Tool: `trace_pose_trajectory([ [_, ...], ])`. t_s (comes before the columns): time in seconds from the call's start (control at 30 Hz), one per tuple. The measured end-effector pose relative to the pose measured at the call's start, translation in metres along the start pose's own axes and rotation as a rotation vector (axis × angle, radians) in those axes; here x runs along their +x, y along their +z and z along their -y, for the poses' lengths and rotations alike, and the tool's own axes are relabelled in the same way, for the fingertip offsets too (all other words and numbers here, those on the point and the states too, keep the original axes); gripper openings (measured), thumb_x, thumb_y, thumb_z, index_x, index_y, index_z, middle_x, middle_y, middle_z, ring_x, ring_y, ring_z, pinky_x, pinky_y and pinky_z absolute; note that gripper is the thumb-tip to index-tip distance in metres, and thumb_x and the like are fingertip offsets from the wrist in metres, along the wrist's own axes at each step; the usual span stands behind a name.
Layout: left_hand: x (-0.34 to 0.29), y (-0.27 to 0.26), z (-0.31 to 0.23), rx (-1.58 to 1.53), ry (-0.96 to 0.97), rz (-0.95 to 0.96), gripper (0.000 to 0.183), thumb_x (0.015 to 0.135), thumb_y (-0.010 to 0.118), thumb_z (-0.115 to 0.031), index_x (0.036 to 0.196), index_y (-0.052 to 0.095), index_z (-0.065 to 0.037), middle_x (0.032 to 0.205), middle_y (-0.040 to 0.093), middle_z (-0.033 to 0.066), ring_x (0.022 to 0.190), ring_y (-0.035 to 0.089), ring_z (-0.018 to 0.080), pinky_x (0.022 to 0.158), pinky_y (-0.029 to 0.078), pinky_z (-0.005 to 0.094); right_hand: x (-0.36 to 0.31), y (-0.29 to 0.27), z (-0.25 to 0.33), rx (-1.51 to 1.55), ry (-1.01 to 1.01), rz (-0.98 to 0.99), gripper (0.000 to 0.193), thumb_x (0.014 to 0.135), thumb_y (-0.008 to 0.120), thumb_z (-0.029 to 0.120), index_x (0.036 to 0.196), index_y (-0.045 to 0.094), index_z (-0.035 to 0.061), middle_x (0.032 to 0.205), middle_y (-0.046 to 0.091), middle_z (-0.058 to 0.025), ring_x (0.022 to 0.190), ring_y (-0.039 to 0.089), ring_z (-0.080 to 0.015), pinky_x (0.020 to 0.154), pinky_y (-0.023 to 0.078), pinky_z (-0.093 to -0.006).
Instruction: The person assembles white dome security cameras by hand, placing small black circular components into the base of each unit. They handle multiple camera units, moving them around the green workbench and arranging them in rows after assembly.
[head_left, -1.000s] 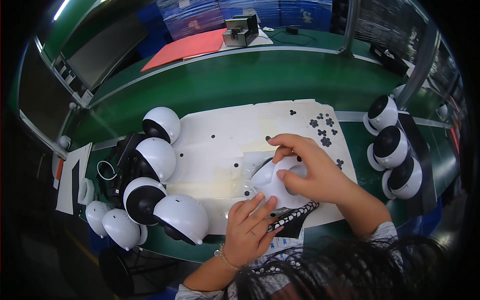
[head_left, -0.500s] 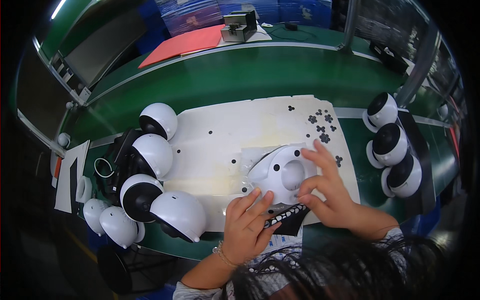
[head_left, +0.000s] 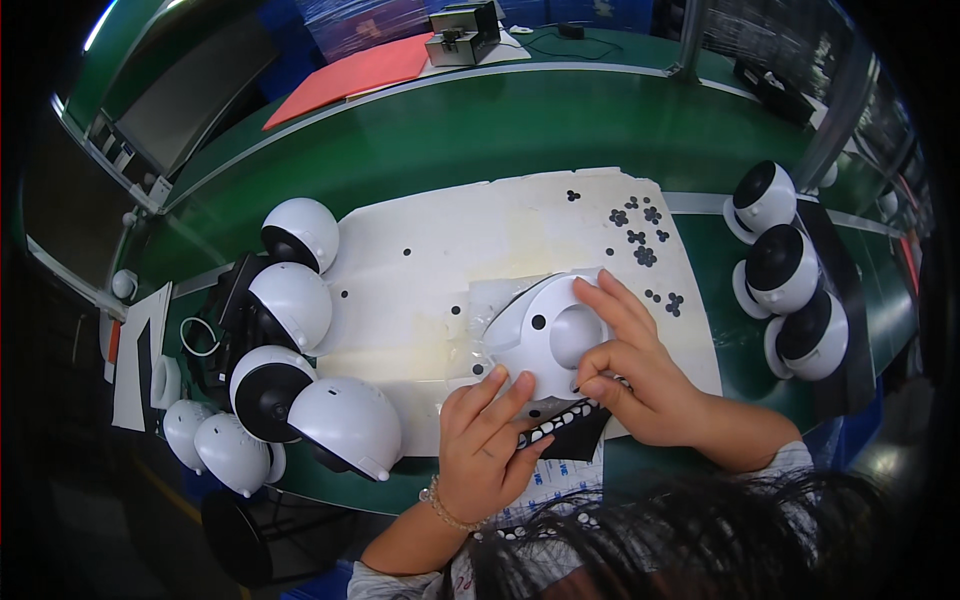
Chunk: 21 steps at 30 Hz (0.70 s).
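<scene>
A white dome-shaped security camera (head_left: 515,362) lies with its round base turned up in front of me. One black round pad (head_left: 539,322) shows on the base ring. My left hand (head_left: 482,437) rests two fingertips against the camera's near left edge; its thumb and lower fingers hold a black backing sheet (head_left: 582,440) with rows of white spots. My right hand (head_left: 640,385) has its forefinger laid on the base's far right rim. Its thumb and bent fingers pinch at the near right rim, where a small dark pad partly shows between the fingertips.
White-and-black cameras (head_left: 345,420) stand in a group at left, beside a black cable bundle (head_left: 235,300). More cameras (head_left: 783,270) line the right side. Loose black pads (head_left: 645,257) lie on the cream cardboard sheet (head_left: 400,330). A printed backing paper (head_left: 560,480) lies near me.
My right forefinger has come down onto the base's far right rim, covering the black pad there. The whole view has shifted slightly; my left hand stays at the camera's near edge.
</scene>
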<state>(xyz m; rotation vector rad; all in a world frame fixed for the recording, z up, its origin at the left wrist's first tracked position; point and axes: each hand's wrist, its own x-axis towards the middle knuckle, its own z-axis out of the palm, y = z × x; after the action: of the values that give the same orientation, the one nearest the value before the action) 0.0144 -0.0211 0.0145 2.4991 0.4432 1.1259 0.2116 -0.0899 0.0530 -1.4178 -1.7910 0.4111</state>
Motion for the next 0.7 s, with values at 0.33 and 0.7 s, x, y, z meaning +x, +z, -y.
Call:
trace_pose_trajectory([
  [0.33,0.000,0.003,-0.001,-0.002,-0.010,-0.028,0.016,0.067,0.069,-0.012,0.073,0.057,-0.002,0.122,0.053,0.0118,0.115,0.045,0.0290,0.081,0.037,0.0403,-0.018,0.006,-0.011,-0.375,-0.208,-0.127,0.015,0.077,0.063,0.022,0.091,0.061,0.0168,0.132,0.041,-0.0094,0.127,0.028,-0.0323,0.100,0.014,-0.0482],
  [0.7,-0.004,0.008,-0.002,-0.061,-0.085,-0.049,0.021,0.068,0.069,-0.012,0.078,0.055,-0.001,0.123,0.052,0.0139,0.115,0.044,0.0323,0.086,0.035,0.0410,-0.024,0.011,-0.010,-0.315,-0.277,-0.222,0.013,0.070,0.068,0.027,0.080,0.064,0.0200,0.124,0.050,-0.0010,0.120,0.036,-0.0249,0.100,0.015,-0.0436],
])
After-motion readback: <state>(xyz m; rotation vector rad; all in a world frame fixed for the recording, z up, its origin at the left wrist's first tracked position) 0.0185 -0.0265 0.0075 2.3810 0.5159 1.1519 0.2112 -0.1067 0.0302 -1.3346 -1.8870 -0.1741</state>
